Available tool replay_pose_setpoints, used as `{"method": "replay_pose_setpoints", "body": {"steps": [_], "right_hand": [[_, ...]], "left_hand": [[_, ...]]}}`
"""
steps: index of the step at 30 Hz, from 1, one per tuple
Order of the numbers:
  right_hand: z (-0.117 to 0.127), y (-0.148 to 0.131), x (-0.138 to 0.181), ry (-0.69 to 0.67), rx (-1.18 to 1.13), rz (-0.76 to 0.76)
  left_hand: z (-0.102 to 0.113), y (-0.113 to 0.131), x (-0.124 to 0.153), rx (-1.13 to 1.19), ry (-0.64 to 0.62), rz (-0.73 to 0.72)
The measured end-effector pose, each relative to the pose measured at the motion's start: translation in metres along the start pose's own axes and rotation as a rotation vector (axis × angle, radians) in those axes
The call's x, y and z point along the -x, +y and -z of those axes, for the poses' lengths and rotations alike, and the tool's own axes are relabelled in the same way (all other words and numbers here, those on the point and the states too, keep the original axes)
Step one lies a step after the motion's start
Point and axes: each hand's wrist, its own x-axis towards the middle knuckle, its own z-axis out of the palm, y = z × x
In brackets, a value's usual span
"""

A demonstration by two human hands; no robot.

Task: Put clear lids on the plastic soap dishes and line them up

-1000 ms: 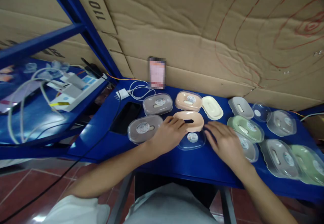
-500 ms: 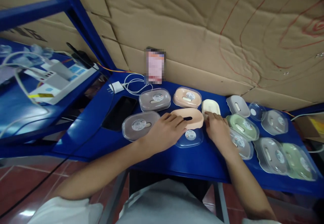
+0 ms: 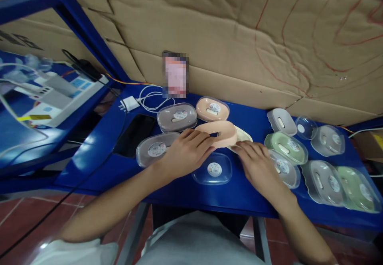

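My left hand [image 3: 186, 153] grips the near left side of a peach oval soap box base [image 3: 227, 132], raised above the table and showing a dark slot. My right hand [image 3: 257, 162] has its fingers closed on a cream oval insert [image 3: 244, 134], held against the right end of the peach base and partly behind it. Just below them lies a clear lid [image 3: 200, 174] with a round white sticker. A lidded peach soap box [image 3: 209, 111] stands behind my hands. Lidded grey-brown soap boxes, one at the back [image 3: 167, 118] and one nearer [image 3: 146, 153], lie to the left.
Grey and green lidded soap boxes, including a green one [image 3: 278, 147], crowd the table's right side. A black phone [image 3: 136, 133] lies at left near a white charger [image 3: 130, 103]. A propped phone [image 3: 176, 75] leans on the cardboard wall [image 3: 224, 37]. A power strip [image 3: 72, 93] sits left.
The right hand has brought the cream insert left, up against the peach base. The base has risen slightly off the clear lid, which now shows more fully.
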Motion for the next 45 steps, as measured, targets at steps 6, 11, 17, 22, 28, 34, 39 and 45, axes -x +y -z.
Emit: {"method": "replay_pose_setpoints", "body": {"steps": [6,11,17,22,28,34,39,45], "right_hand": [[-0.016,-0.031,-0.005,-0.082,-0.168,0.290],[0.008,-0.027,0.016,-0.122,-0.181,0.246],[0.049,0.010,0.022,0.092,-0.072,-0.024],[0.025,0.032,-0.005,0.098,0.076,-0.199],[0.003,0.041,-0.019,0.113,0.206,-0.313],[0.001,0.027,-0.015,0.043,0.194,-0.150],[-0.008,0.013,-0.012,-0.078,-0.137,0.068],[0.009,0.014,-0.009,0.124,-0.248,0.133]], "left_hand": [[-0.001,-0.003,0.000,-0.034,-0.049,0.003],[-0.006,-0.008,0.007,-0.131,-0.237,0.066],[-0.003,-0.006,0.011,-0.212,-0.243,0.078],[0.002,-0.005,0.007,-0.206,-0.178,0.134],[-0.002,-0.004,0.007,-0.142,-0.159,0.128],[0.003,-0.001,0.004,-0.049,-0.187,0.234],[0.000,-0.001,0.002,-0.018,-0.152,0.244],[-0.003,0.009,0.007,-0.045,-0.242,0.088]]}}
